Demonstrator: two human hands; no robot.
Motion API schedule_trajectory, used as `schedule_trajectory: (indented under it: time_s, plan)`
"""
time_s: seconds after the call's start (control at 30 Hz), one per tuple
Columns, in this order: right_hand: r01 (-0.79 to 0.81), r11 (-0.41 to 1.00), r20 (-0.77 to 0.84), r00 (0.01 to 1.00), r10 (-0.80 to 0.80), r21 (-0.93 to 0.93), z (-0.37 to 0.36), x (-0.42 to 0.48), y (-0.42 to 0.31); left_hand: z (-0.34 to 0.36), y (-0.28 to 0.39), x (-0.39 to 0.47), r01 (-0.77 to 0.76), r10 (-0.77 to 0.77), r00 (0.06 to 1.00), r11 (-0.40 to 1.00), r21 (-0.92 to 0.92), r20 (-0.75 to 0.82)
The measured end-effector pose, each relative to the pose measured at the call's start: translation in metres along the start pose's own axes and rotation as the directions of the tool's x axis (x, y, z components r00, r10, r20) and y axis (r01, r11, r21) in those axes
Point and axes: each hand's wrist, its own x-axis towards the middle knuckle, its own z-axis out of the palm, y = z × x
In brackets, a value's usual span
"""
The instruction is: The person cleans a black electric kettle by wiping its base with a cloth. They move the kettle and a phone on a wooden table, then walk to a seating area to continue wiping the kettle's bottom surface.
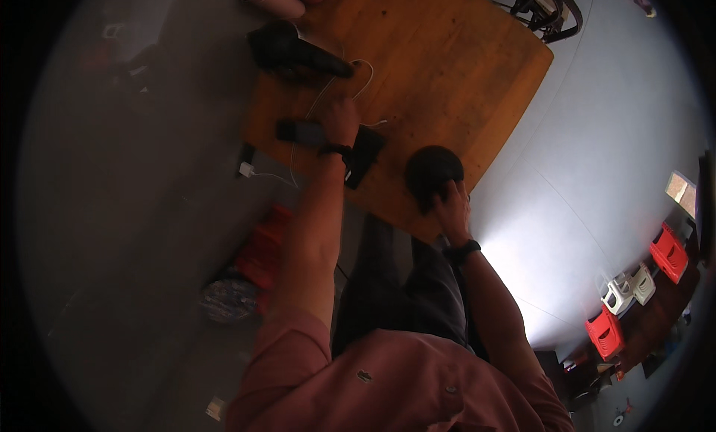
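Observation:
On the wooden table [447, 79], my left hand [340, 118] is over the white cable [319, 99], beside a dark elongated object [302, 132] and a flat black object [366, 152]. Blur hides whether its fingers hold anything. Past that hand lies a black hair dryer-like object [299, 51]. My right hand [454, 205] touches a round black object [435, 172] near the table's close right edge; its fingers rest at the object's lower side, and their grip is unclear.
A pinkish cylinder [274, 0] lies at the far left table corner. Dark curved metalwork [545, 12] adjoins the far right side. A white charger plug [246, 169] is by the left edge. Red fabric or a bag [263, 247] is below left. Red stools [605, 332] and white stools [618, 294] stand farther right.

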Motion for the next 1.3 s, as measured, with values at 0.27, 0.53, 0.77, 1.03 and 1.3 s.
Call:
schedule_trajectory:
  time_s: [0.27,0.53,0.77,1.03,1.3]
  plan:
    - [-0.017,1.000,-0.009,1.000,0.017,-0.003,-0.001,0.004,-0.004,-0.060,-0.001,0.008,-0.117,0.117,0.993,0.988,-0.098,-0.007]
    - [-0.028,1.000,-0.012,1.000,0.027,-0.014,-0.003,0.002,-0.010,-0.057,-0.010,-0.081,-0.116,0.129,0.988,0.984,-0.138,0.090]
    - [-0.129,0.990,0.051,0.990,0.133,-0.059,-0.012,0.004,-0.026,-0.045,0.031,-0.168,0.128,-0.093,0.990,0.896,-0.426,0.102]
    - [-0.078,0.996,-0.160,0.984,0.085,0.046,-0.009,0.009,-0.011,0.027,0.105,-0.229,0.388,-0.214,0.921,0.552,-0.738,0.325]
    - [-0.296,0.951,-0.150,0.940,0.307,0.089,0.008,0.032,0.016,0.020,0.109,-0.186,0.845,-0.123,0.514,-0.093,-0.526,0.849]
